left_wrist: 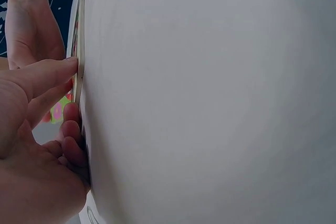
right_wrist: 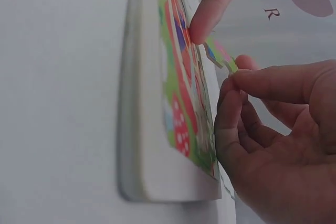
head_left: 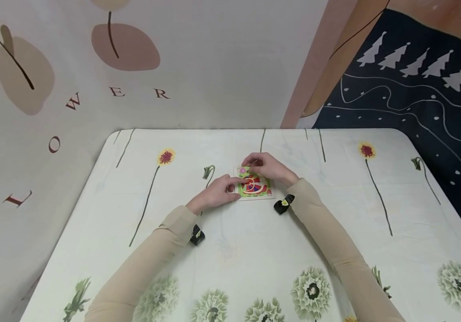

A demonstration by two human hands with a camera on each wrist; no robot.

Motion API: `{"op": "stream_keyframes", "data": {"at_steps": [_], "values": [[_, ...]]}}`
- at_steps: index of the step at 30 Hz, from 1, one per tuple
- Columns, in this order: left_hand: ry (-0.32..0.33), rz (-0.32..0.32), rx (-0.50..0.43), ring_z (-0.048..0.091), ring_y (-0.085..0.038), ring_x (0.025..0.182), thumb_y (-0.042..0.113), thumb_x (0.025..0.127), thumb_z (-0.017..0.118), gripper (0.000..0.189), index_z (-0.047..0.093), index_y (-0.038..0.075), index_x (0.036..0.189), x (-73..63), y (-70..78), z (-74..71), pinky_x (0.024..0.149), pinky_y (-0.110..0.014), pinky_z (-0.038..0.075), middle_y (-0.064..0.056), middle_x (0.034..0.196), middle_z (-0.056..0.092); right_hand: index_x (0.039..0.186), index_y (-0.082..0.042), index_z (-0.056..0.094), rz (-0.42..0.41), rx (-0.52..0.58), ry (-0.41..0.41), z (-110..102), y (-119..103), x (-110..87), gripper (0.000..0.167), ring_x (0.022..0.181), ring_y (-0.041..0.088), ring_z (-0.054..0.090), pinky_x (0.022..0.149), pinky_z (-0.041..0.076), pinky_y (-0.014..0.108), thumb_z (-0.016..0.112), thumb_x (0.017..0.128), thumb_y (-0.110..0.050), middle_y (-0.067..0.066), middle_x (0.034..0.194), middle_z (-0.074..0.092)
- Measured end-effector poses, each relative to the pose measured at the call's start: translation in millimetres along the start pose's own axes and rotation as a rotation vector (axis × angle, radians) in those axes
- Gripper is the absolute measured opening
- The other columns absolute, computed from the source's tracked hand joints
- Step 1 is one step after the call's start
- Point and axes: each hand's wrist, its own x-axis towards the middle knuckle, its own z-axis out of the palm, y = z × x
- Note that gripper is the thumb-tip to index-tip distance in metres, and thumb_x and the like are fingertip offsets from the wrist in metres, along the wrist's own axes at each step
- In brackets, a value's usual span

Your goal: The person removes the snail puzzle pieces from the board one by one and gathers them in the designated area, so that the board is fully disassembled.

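A small jigsaw puzzle board (right_wrist: pixel 163 184) with a pale rim lies flat on the table, showing a bright picture of green, red, orange and purple. My left hand (head_left: pixel 219 192) is at its left side; the outstretched index finger presses on the picture, and the thumb is by the near left corner. Between thumb and fingertips, my right hand (head_left: pixel 268 166) pinches a green and pink puzzle piece (right_wrist: pixel 224 55) at the board's far edge. That piece stands tilted up from the board in the right wrist view. The right hand's fingers partly hide the board's far side from the head view.
The table (head_left: pixel 230 264) wears a white cloth printed with flowers. Black wrist cameras (head_left: pixel 282 205) sit at both cuffs. Behind the table hangs a pale printed curtain (head_left: pixel 222 67), and a dark cloth with white trees (head_left: pixel 407 98) is at the right.
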Motion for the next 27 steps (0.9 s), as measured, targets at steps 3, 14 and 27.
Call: {"op": "stream_keyframes", "data": {"at_steps": [3, 14, 27], "values": [[0.0, -0.002, 0.006, 0.042, -0.016, 0.083, 0.013, 0.093, 0.066, 0.052, 0.055, 0.014, 0.143, 0.3, 0.4, 0.2, 0.073, -0.026, 0.035, -0.004, 0.089, 0.048, 0.119, 0.0, 0.065, -0.007, 0.004, 0.01, -2, -1, -2.7, 0.025, 0.101, 0.024, 0.057, 0.089, 0.042, 0.029, 0.055, 0.097, -0.001, 0.018, 0.116, 0.063], [-0.002, -0.007, 0.012, 0.042, -0.016, 0.084, 0.014, 0.093, 0.066, 0.051, 0.056, 0.015, 0.143, -0.1, 1.2, 0.9, 0.073, -0.027, 0.035, -0.005, 0.09, 0.048, 0.116, 0.001, 0.066, -0.005, -0.004, 0.063, -17, 3, -18.4, 0.022, 0.099, 0.023, 0.057, 0.089, 0.044, 0.029, 0.056, 0.098, -0.005, 0.018, 0.113, 0.065], [0.001, -0.01, 0.021, 0.041, -0.015, 0.081, 0.013, 0.092, 0.066, 0.051, 0.056, 0.014, 0.142, 1.5, 1.3, 1.7, 0.072, -0.026, 0.034, -0.004, 0.088, 0.047, 0.112, 0.0, 0.068, 0.054, 0.0, 0.135, -46, 17, -46.7, 0.02, 0.095, 0.02, 0.055, 0.087, 0.043, 0.028, 0.057, 0.098, -0.007, 0.017, 0.113, 0.064]]}}
